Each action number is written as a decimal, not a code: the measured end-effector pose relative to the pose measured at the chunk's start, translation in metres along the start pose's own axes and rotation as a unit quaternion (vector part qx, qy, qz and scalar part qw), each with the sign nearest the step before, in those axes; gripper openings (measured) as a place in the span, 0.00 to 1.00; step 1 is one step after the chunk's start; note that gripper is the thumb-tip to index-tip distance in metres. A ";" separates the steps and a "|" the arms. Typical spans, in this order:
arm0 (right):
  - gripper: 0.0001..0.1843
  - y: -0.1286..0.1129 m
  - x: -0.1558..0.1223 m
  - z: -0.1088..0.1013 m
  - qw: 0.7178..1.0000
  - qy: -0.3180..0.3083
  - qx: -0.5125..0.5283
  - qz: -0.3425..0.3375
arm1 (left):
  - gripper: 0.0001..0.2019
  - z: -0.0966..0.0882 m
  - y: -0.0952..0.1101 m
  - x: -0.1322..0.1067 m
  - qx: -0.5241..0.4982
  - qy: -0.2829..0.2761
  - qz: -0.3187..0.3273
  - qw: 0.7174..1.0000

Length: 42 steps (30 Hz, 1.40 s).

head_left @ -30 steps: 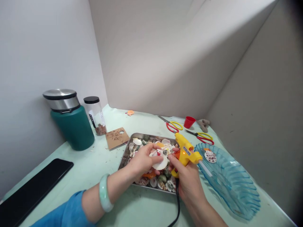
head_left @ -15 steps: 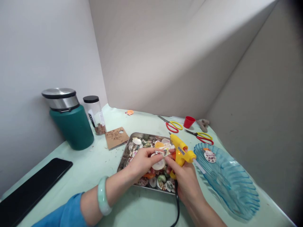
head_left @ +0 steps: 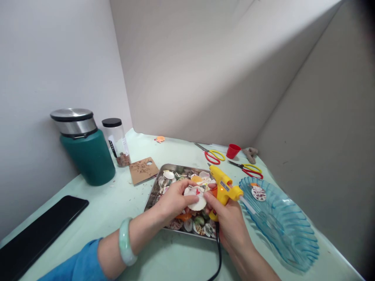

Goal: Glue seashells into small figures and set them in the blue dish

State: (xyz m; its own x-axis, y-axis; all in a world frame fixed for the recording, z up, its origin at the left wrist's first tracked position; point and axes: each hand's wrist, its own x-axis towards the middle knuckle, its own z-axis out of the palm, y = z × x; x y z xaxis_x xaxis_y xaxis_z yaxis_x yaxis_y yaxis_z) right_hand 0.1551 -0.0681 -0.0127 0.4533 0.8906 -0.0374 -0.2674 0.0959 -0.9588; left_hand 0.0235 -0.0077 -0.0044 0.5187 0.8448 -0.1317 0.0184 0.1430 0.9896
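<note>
Over a metal tray (head_left: 150, 200) of mixed seashells, my left hand (head_left: 175, 198) pinches a white seashell (head_left: 199, 203) by its left side. A small red spot shows on the upper part of this shell. My right hand (head_left: 231, 220) is wrapped round a yellow hot glue gun (head_left: 224, 187), its nozzle pointing up and away to the left. A small light glows on the gun's body, and a glue stick (head_left: 247, 204) sticks out of its rear. The right thumb touches or nearly touches the shell's right edge. Some right fingers are hidden behind the gun.
A blue scalloped glass dish (head_left: 293, 234) with a few shells lies at right. Behind are two scissors (head_left: 215, 156) (head_left: 249, 168), a red cup (head_left: 233, 151) and an orange shell piece (head_left: 160, 139). Leftward stand a green bottle (head_left: 88, 156), a jar (head_left: 117, 142), a brown card (head_left: 143, 170) and a black phone (head_left: 43, 234).
The white shell has been turned and lifted between my hands, so its broad face and the red spot now show. The glue gun has hardly moved.
</note>
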 end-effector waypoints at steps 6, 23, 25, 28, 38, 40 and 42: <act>0.22 0.002 -0.001 0.000 1.000 0.009 0.009 -0.018 | 0.16 0.002 0.001 -0.001 -0.019 -0.018 0.002 1.000; 0.23 0.001 -0.002 0.001 1.000 0.007 -0.002 -0.015 | 0.14 0.001 0.002 0.000 -0.026 -0.017 0.020 0.999; 0.23 0.000 -0.003 0.001 1.000 0.007 0.001 -0.017 | 0.15 0.001 0.004 -0.001 -0.031 -0.016 0.018 0.999; 0.22 0.000 -0.003 0.000 1.000 0.006 0.003 -0.012 | 0.16 0.002 0.006 -0.002 -0.044 -0.017 0.005 0.999; 0.23 0.003 -0.001 0.000 1.000 0.011 0.003 -0.010 | 0.18 0.001 0.007 -0.005 -0.064 -0.059 -0.051 0.995; 0.23 0.004 -0.001 -0.001 1.000 0.014 0.004 -0.007 | 0.18 0.001 0.006 -0.005 -0.064 -0.061 -0.051 0.995; 0.23 0.005 0.000 -0.001 1.000 0.013 0.004 -0.006 | 0.18 0.001 0.007 -0.005 -0.067 -0.058 -0.048 0.995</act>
State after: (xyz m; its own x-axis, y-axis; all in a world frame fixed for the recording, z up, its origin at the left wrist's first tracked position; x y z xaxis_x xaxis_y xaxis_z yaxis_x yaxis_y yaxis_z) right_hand 0.1549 -0.0686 -0.0176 0.4787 0.8773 -0.0342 -0.2688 0.1093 -0.9570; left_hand 0.0217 -0.0114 0.0031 0.6159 0.7593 -0.2100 -0.0366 0.2939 0.9551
